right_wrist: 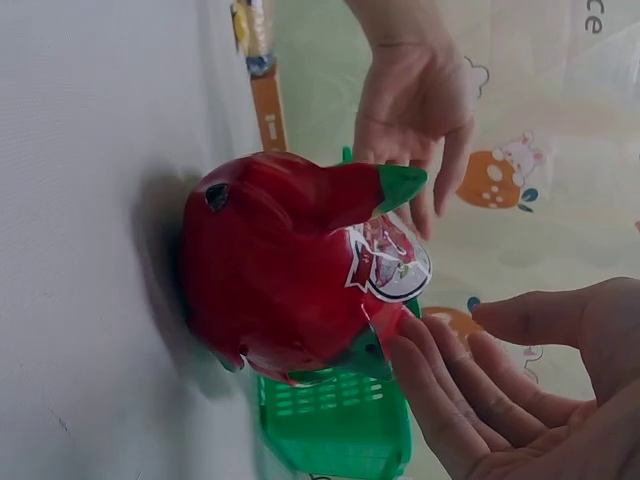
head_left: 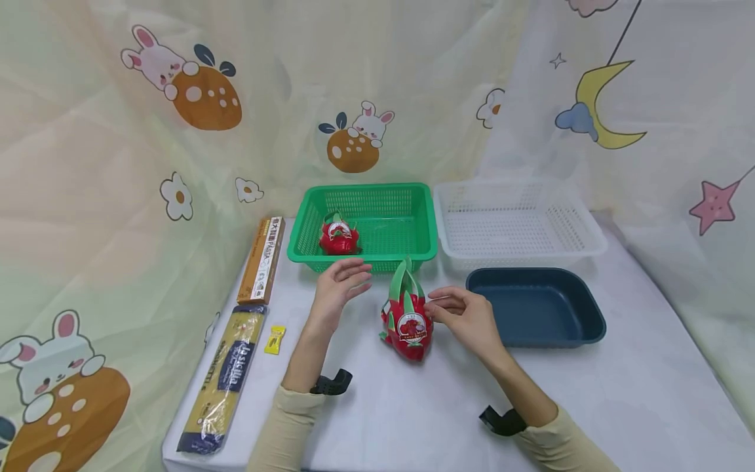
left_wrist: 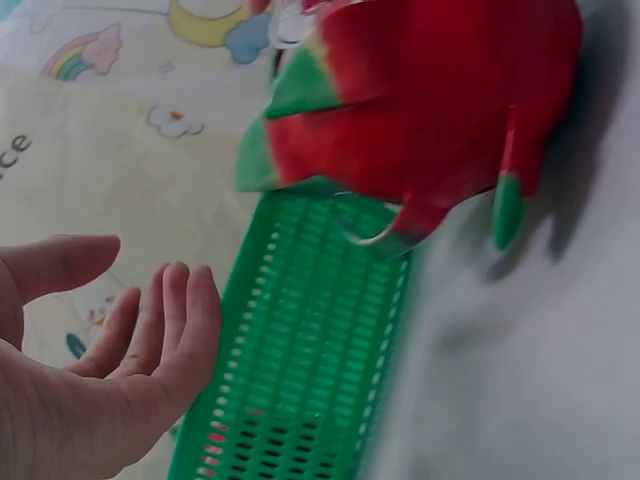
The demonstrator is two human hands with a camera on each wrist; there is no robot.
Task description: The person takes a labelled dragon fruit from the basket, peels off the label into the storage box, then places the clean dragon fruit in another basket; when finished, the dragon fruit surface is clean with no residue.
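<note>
A red dragon fruit (head_left: 407,321) with long green leaf tips and a round label lies on the white table between my hands. My right hand (head_left: 466,321) is at its right side; in the right wrist view its loosely extended fingertips (right_wrist: 415,350) appear to touch the skin near the label. My left hand (head_left: 339,292) is held up to the left of the fruit, apart from it, palm turned inward with nothing in it. Behind, a green basket (head_left: 297,246) contains a smaller-looking dragon fruit (head_left: 339,237), also labelled.
A white basket (head_left: 519,252) stands right of the green one, with a dark blue tub (head_left: 537,328) in front. Along the left edge lie an orange-brown pasta box (head_left: 261,262), a spaghetti packet (head_left: 224,380) and a small yellow wrapped piece (head_left: 274,339). Printed cloth hangs behind.
</note>
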